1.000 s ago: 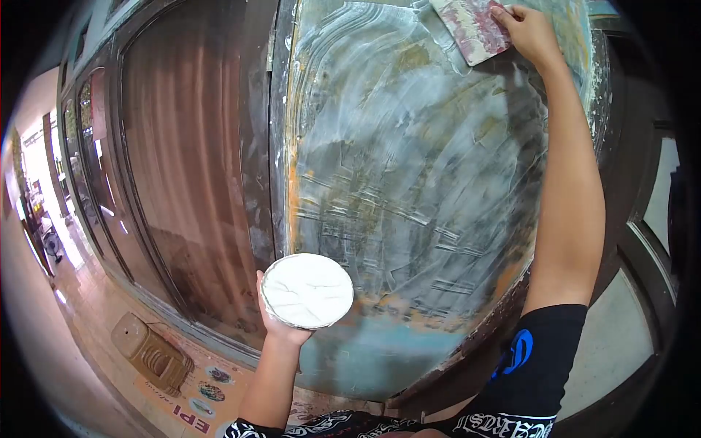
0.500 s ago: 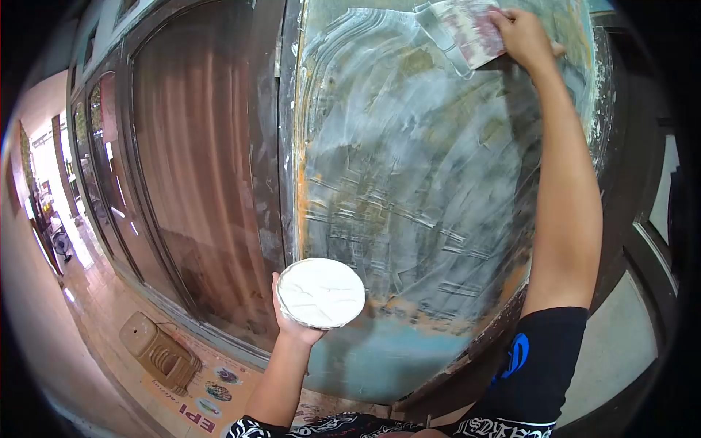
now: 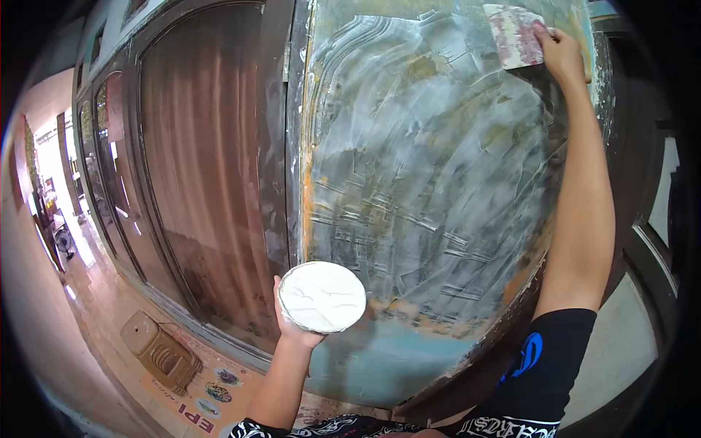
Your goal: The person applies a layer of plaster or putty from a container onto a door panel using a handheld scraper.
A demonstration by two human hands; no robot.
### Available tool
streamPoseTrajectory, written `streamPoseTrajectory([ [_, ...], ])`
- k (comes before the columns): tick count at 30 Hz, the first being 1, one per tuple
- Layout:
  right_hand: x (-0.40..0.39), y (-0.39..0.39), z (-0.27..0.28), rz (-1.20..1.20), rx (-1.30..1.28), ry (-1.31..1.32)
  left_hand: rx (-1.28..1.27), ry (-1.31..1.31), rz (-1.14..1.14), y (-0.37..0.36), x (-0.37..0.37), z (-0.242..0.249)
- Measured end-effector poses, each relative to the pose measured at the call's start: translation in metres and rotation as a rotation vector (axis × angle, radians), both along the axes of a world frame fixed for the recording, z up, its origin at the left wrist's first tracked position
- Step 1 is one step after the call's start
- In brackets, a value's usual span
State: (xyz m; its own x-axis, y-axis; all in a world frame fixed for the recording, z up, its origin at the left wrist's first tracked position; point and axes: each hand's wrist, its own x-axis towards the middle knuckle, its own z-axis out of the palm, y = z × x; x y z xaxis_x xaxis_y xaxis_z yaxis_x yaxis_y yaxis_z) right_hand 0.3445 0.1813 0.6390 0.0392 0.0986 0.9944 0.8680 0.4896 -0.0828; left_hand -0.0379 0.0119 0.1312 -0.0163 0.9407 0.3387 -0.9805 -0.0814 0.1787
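Observation:
My left hand (image 3: pixel 293 330) is closed around the underside of a round tub of white putty (image 3: pixel 323 298), held low in front of the wall. The putty's surface is smooth with a few creases, and the tub's sides are mostly hidden. Up at the top right, my right hand (image 3: pixel 564 55) grips a flat putty spreader (image 3: pixel 517 38), whose face is smeared white and dull red. The spreader lies against or very near the wall panel (image 3: pixel 431 168). Whitish, curved streaks cover much of that grey-green panel, with wet-looking ridges at its upper left.
Left of the panel stands a dark-framed window (image 3: pixel 204 160) with a reddish curtain behind it. A brown plastic stool (image 3: pixel 157 350) lies on the tiled floor beside a printed orange sheet (image 3: pixel 193 405). Dark wooden framing (image 3: pixel 635 168) borders the right side. A fan (image 3: pixel 64 241) stands far left.
My right hand has moved the spreader to the right along the upper wall, leaving a fresh whitish patch behind it. My left hand and the tub stay nearly in place.

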Motion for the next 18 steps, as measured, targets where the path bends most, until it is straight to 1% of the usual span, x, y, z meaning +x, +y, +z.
streamPoseTrajectory([
  [1, -0.007, -0.007, -0.008, 0.001, -0.002, -0.005, -0.011, 0.019, 0.012, 0.000, -0.001, -0.001],
  [3, -0.026, -0.016, -0.020, 0.299, -0.069, 0.014, -0.031, 0.007, 0.009, 0.001, -0.002, -0.001],
  [4, -0.037, -0.003, -0.025, 0.386, -0.078, -0.076, -0.043, 0.011, 0.014, 0.002, 0.000, -0.001],
  [6, -0.092, -0.046, -0.059, 0.000, -0.133, -0.190, 0.004, 0.009, -0.016, 0.002, 0.004, 0.001],
  [7, -0.089, -0.043, -0.059, -0.002, -0.133, -0.186, 0.050, 0.002, -0.039, 0.002, 0.006, 0.002],
  [9, -0.082, -0.030, -0.054, -0.132, -0.084, -0.270, 0.055, 0.006, -0.054, 0.002, 0.010, 0.000],
  [11, -0.040, -0.013, -0.036, -0.196, 0.052, -0.050, 0.048, -0.002, -0.076, -0.003, 0.012, 0.001],
  [13, 0.011, -0.006, -0.012, -0.096, -0.011, 0.043, 0.037, -0.011, -0.071, -0.001, 0.012, -0.007],
  [14, -0.002, -0.034, -0.027, -0.166, 0.085, 0.166, 0.022, -0.026, -0.072, 0.000, 0.012, -0.010],
  [16, 0.001, -0.019, -0.024, 0.085, 0.073, 0.089, -0.024, 0.003, -0.047, 0.001, 0.014, -0.010],
  [18, -0.022, -0.003, -0.036, 0.288, -0.003, -0.034, 0.002, -0.003, -0.074, 0.003, 0.018, -0.009],
])
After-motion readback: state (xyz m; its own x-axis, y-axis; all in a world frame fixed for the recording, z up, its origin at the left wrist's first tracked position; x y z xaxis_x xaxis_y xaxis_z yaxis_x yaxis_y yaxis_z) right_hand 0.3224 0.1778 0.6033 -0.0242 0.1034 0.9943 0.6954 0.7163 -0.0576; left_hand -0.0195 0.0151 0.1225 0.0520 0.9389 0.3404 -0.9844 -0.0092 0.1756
